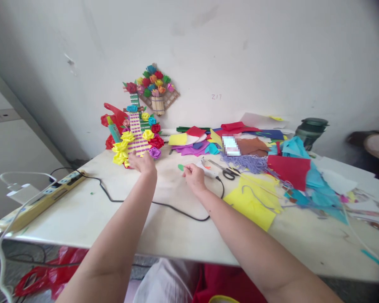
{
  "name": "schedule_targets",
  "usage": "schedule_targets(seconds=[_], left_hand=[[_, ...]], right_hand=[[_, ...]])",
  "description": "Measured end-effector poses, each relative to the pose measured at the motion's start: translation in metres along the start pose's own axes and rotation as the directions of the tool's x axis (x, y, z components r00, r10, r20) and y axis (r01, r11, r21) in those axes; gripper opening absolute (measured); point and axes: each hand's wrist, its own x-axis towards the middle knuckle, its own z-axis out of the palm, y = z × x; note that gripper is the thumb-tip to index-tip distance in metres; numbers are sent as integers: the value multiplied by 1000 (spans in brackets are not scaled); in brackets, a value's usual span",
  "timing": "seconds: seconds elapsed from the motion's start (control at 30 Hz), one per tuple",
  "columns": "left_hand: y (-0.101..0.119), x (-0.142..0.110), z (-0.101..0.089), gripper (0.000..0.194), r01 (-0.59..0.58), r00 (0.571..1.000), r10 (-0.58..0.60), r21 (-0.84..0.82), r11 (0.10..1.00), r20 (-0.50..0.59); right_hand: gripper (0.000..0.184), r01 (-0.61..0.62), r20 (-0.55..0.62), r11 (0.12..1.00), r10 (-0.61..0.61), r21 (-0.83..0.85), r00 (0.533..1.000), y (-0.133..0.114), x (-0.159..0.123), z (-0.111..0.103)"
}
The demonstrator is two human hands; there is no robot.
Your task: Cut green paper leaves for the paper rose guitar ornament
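My right hand (194, 176) pinches a small green paper leaf (181, 167) by one end, above the white table. My left hand (142, 163) is stretched toward the lower front of a flower craft (138, 130), fingers apart and slightly blurred; whether they touch it I cannot tell. The craft stands upright, a woven white and purple strip with yellow, red, blue and purple paper flowers. Just beyond my right hand lies a white hot glue gun (210, 171), partly hidden, its black cord (177, 207) looping across the table. Black-handled scissors (229, 173) lie beside it.
Yellow paper sheets (255, 202), purple yarn (251, 163), a phone (231, 145) and piled coloured paper (289, 168) cover the right side. A dark green bottle (311, 130) stands behind. At left lies a power strip (47, 200). A flower basket piece (158, 105) leans against the wall.
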Motion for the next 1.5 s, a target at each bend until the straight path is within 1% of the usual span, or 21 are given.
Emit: schedule_targets(seconds=[0.03,0.07,0.1,0.17,0.2,0.23,0.3,0.37,0.5,0.6,0.67,0.77,0.83,0.93,1.0,1.1,1.27,1.43,1.5], left_hand=[[8,-10,4,29,27,999,-25,-78,997,30],[15,-20,7,25,42,992,-24,-149,988,121],[22,-29,10,23,35,966,14,-185,982,256],[33,-46,15,30,4,884,91,-202,979,459],[36,-53,16,36,-13,842,111,-185,983,528],[38,-59,16,39,-39,803,137,-178,983,579],[37,-68,17,41,-72,746,176,-185,980,643],[33,-74,20,38,-58,719,190,-215,975,668],[21,-80,27,30,57,700,187,-315,947,689],[17,-83,30,28,146,687,198,-400,905,699],[17,-86,31,29,182,697,192,-429,885,690],[21,-91,31,28,212,717,164,-435,875,678],[24,-95,31,28,236,719,150,-442,866,678],[25,-100,32,29,276,709,134,-448,850,692],[25,-103,32,28,277,709,132,-446,851,693],[25,-106,33,28,244,720,147,-446,861,678],[24,-108,36,29,192,742,154,-426,884,653],[23,-110,38,27,169,733,154,-397,902,663],[24,-108,39,25,128,732,150,-350,928,665]], right_hand=[[13,-12,-1,1000,12,23,1000,-1,1,-1],[13,-26,1,998,26,48,1000,-2,2,-3],[13,-42,9,996,42,75,999,-4,3,-5],[12,-79,33,988,76,130,997,-7,6,-10],[11,-95,46,984,89,154,995,-8,9,-13],[11,-107,55,979,99,173,994,-10,11,-16],[10,-126,75,973,113,195,991,-11,16,-23],[11,-140,107,970,121,199,987,-10,20,-30],[15,-165,184,965,129,202,974,-10,24,-40],[17,-174,197,955,128,239,972,-11,24,-43],[14,-194,194,935,139,297,971,-11,24,-43],[4,-225,185,881,160,416,970,-9,25,-43],[7,-223,175,851,158,475,972,-8,27,-43],[8,-217,157,829,158,516,975,-7,28,-43],[7,-218,139,822,169,526,976,-7,29,-43],[6,-216,104,823,190,525,976,-6,30,-41],[9,-198,51,858,198,474,979,-5,31,-39],[11,-169,12,894,180,415,984,-2,33,-39],[11,-156,-2,912,170,378,985,1,35,-40]])
